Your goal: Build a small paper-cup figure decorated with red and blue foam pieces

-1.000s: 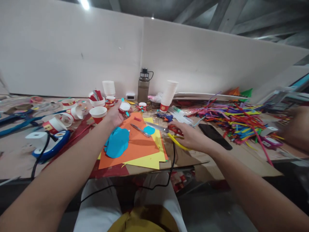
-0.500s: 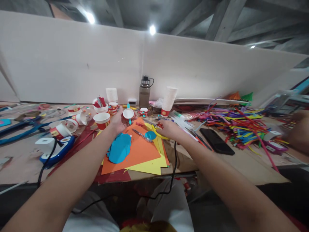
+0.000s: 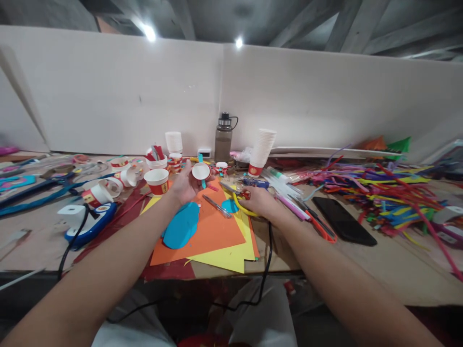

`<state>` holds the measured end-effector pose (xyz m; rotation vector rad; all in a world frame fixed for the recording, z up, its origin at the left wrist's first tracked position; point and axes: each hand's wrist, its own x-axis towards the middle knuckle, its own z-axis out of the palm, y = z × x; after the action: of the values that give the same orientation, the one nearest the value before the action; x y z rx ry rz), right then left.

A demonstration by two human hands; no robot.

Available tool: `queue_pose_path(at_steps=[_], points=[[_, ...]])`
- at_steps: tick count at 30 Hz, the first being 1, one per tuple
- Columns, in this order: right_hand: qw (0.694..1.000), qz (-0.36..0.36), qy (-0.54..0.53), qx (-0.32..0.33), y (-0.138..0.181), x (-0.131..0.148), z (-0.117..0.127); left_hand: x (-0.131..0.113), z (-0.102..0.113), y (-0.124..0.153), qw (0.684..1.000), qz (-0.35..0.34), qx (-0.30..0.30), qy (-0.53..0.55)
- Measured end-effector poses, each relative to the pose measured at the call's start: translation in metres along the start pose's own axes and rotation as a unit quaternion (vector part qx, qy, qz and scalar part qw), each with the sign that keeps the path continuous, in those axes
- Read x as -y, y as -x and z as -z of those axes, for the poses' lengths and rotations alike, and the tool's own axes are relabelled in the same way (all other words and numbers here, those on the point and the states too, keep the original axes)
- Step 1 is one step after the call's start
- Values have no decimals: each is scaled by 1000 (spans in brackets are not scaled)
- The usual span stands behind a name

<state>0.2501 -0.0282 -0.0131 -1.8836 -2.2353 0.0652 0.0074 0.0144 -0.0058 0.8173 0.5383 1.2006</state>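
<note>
My left hand (image 3: 185, 187) is closed around a short paper cup (image 3: 201, 171), its white inside facing me and blue paper strips at its top and bottom rim. At the right edge of the paper stack, my right hand (image 3: 258, 198) has its fingers closed at the handles of yellow-handled scissors (image 3: 246, 209); their blades point away to the left. Between my hands, a pen (image 3: 216, 206) lies on orange paper (image 3: 213, 236). Blue paper (image 3: 181, 226) with a rounded outline rests under my left wrist, and a small blue paper circle (image 3: 229, 206) sits near the scissors.
Paper cups (image 3: 156, 181) stand at the left, with a tall cup stack (image 3: 262, 152) and a water bottle (image 3: 223, 140) behind. Rightward lie markers, a phone (image 3: 343, 220) and a heap of pipe cleaners (image 3: 390, 193). A black cable (image 3: 268, 255) hangs over the table's front edge.
The view has shifted, so the table things appear a little farther right. Another person's hand at the right edge has gone out of view. My left hand still holds the paper cup.
</note>
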Motion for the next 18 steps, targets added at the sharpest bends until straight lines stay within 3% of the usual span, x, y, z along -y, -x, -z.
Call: queue_pose_path(at_steps=[5,8,11,14,18], points=[[1000,21,12,-11,6,9,3,2,-5,3,999,15,27,7],[993,51,-29,-106,6,17,5,2,-11,7,998,43,43,4],[956,103,-180,-208,5,28,10,3,-20,12,997,58,48,14],[920,138,-285,-231,7,37,13,5,-29,16,995,70,59,26],[899,164,-329,-238,12,43,12,8,-33,20,994,79,68,36]])
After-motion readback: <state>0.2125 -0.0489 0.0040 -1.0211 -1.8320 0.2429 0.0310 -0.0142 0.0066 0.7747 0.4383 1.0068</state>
